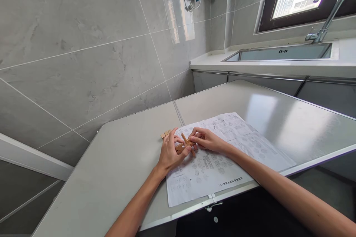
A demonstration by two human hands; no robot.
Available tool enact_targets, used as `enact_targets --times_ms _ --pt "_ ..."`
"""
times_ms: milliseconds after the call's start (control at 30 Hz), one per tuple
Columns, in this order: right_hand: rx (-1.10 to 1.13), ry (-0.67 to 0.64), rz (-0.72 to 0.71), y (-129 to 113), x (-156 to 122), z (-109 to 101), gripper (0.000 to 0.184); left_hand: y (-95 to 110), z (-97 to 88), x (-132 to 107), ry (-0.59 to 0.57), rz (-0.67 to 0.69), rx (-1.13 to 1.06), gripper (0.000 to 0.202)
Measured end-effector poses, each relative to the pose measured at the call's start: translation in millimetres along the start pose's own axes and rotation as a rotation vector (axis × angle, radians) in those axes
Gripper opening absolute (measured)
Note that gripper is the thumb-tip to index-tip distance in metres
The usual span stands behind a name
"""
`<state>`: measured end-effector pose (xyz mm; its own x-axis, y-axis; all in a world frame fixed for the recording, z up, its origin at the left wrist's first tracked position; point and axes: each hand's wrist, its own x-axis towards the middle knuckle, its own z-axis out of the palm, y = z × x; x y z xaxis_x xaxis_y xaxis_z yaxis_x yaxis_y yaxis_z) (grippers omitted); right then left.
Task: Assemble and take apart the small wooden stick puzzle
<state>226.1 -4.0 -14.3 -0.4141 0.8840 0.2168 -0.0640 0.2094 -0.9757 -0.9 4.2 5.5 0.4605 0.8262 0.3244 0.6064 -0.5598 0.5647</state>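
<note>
My left hand (171, 150) is closed around a notched wooden puzzle piece (180, 148), thumb along its near side. A thin wooden stick (184, 138) stands up crosswise at this piece, and another bit of wood shows below it. The fingers of my right hand (204, 139) pinch the right end of the joined wooden pieces. Just beyond my left fingers, a notched wooden block (165, 134) lies on the table. Under both hands is a large printed sheet (205, 189) with small line drawings; my fingers hide part of the wood.
A pale folding table (133, 144) with a centre seam and metal edge carries everything. Its left side meets a grey tiled wall (91, 44). Behind it are a white counter with a sink (280, 54), a tap (333, 9) and a window.
</note>
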Motion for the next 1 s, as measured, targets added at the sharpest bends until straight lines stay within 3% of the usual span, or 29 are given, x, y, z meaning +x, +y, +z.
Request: enact_targets --times_ms 633,1000 --pt "-0.011 -0.005 0.041 -5.5 -0.9 1.0 0.042 0.3 -1.1 2.5 0.045 -0.111 -0.195 0.067" --pt "-0.021 -0.059 0.052 -7.1 -2.2 0.4 0.038 2.2 -6.5 5.0 0.224 -0.175 -0.351 0.060"
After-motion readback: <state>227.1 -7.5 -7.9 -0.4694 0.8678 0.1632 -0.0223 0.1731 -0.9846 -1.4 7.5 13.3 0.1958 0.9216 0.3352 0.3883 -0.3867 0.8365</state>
